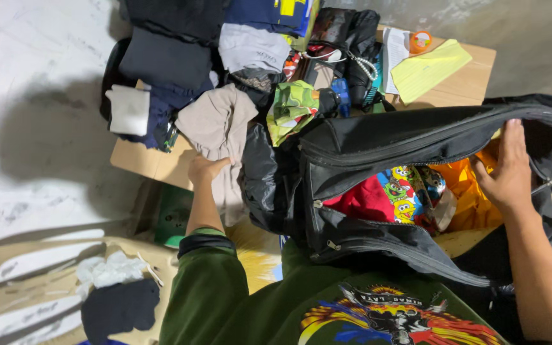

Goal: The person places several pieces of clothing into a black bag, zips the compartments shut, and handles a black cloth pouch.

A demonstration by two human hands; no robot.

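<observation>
A black zip bag (378,144) lies open in front of me, with a red printed garment (378,195) and an orange cloth (471,198) inside. My right hand (509,172) rests flat inside the opening, against the bag's upper flap and beside the orange cloth. My left hand (204,169) is closed on a beige garment (215,124) that lies on the cardboard (151,163) to the left of the bag.
Folded clothes are piled at the back: a dark grey stack (164,61), a white folded piece (128,110), a light grey shirt (253,48), a green cloth (291,105). Yellow paper (429,67) and an orange tape roll (420,41) lie at the back right. White slats (39,262) lie at the lower left.
</observation>
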